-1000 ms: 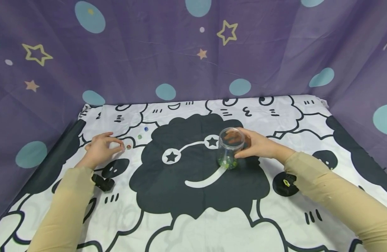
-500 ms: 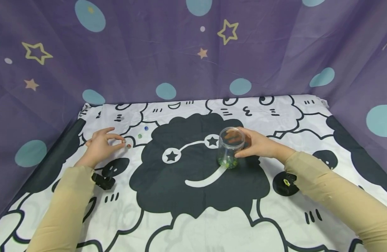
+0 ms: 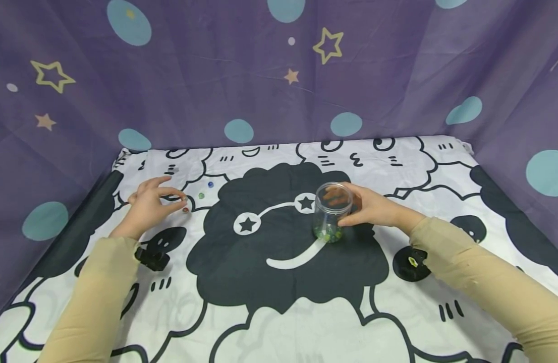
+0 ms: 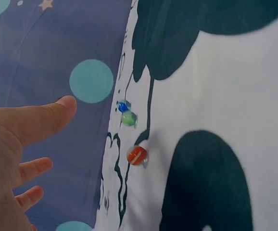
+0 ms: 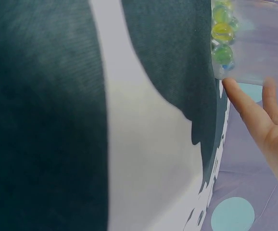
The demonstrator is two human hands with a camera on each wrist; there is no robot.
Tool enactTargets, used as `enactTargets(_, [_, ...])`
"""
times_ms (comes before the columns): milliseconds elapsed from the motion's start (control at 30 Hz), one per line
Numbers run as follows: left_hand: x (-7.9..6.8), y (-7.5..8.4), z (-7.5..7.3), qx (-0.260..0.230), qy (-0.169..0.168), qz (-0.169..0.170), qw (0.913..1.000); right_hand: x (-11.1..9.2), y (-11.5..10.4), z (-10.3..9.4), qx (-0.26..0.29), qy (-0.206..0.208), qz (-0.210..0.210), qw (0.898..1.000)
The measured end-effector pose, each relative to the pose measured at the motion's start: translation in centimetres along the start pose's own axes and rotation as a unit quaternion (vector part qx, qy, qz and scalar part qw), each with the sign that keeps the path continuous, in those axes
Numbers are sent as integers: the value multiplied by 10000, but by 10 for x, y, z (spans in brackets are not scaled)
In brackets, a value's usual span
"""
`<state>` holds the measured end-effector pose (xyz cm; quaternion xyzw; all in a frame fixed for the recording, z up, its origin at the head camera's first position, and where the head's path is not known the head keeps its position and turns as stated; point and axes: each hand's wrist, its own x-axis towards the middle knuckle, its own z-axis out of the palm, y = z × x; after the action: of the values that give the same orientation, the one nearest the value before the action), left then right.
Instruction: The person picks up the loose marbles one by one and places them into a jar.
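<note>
My left hand hovers at the left, thumb and index fingertip pinching a small glassy marble; the left wrist view hides it behind a finger. Just below those fingertips lies a red marble on the cloth. A green marble and a blue marble rest farther back. My right hand grips a clear plastic jar from its right side, thumb in front and fingers behind. The jar stands upright and open-topped, with several green and yellow marbles at its bottom.
A black-and-white cartoon cloth covers the table. Behind it hangs a purple curtain with stars and blue spots. Black devices are strapped at both wrists, one beneath the left sleeve.
My left hand has moved slightly right and away from me, its pinched fingertips passing from beside the red marble to just above it. The right hand and jar have stayed in place.
</note>
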<state>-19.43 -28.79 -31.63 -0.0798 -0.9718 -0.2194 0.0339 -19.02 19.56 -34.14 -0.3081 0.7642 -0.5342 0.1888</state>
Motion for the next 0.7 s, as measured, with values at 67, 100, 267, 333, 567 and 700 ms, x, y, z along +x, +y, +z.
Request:
enactTargets(67, [0,3,-1,11,-20,18,10000,0,-1,0,9,-6,12,10000])
enactTargets(100, [1,5,-1,16,-16,46,10000,0,-1,0,9,-10,9,10000])
enactTargets(267, [2,15,0,26,55,233,9997,0,-1,0,-14,11,29,10000])
enactTargets(333, [2,19,0,24,88,296,9995,0,-1,0,-30,24,17,10000])
enactTargets(567, [0,31,2,58,216,572,9981,1,4,-1,-103,47,-99,9999])
enactTargets(700, [0,38,3,151,268,742,9968,0,4,0,-92,44,-50,9999])
